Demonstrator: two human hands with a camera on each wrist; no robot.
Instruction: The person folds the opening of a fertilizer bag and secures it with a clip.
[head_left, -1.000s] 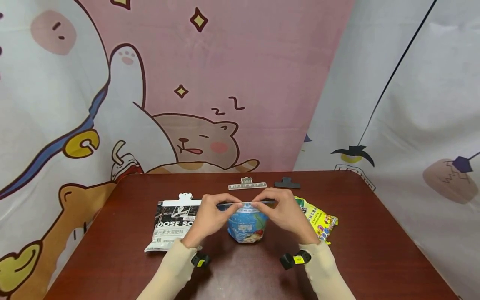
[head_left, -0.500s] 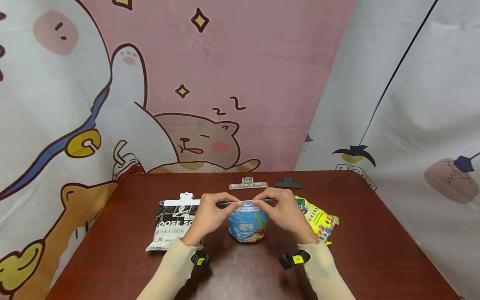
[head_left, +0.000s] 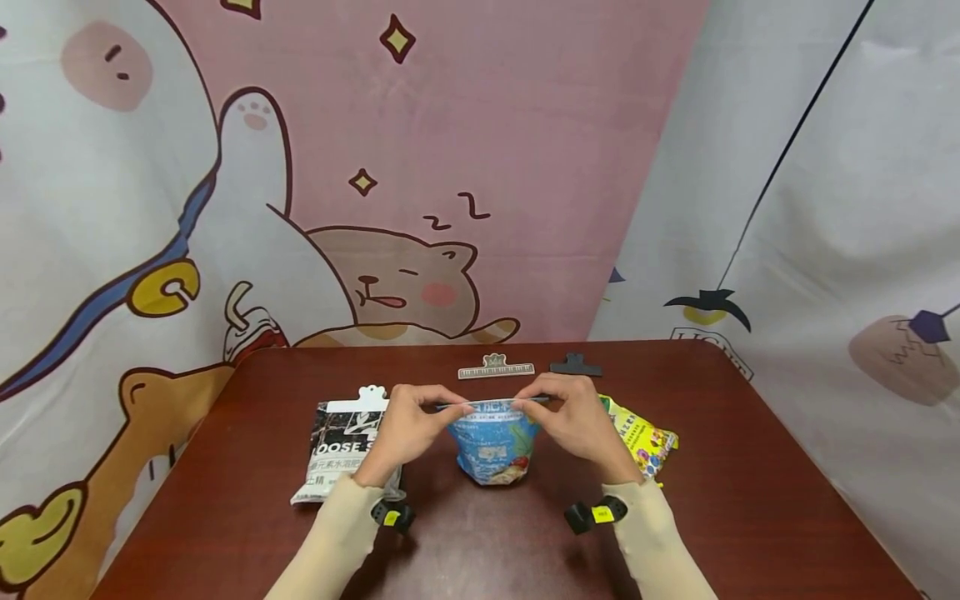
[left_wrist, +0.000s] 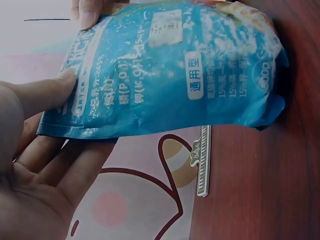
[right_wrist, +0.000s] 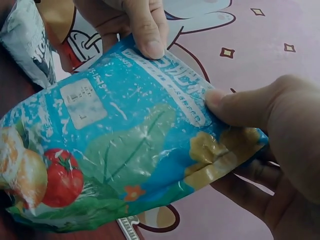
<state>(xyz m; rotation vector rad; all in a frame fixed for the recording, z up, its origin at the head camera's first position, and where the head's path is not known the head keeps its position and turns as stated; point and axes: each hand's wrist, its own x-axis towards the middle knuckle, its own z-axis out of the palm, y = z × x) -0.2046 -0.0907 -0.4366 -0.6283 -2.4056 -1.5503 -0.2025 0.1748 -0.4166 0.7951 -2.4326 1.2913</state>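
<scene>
Beyond the blue bag, head view alone shows a black clip.

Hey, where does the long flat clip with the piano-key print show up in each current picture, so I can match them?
Head: the long, pale piano-key clip lies just below picture centre.
Left wrist: the clip runs upright, right of centre, in the lower half.
Right wrist: the clip is cut off at the bottom edge, left of centre.
Shared landmark: the blue plastic bag with vegetable print.
</scene>
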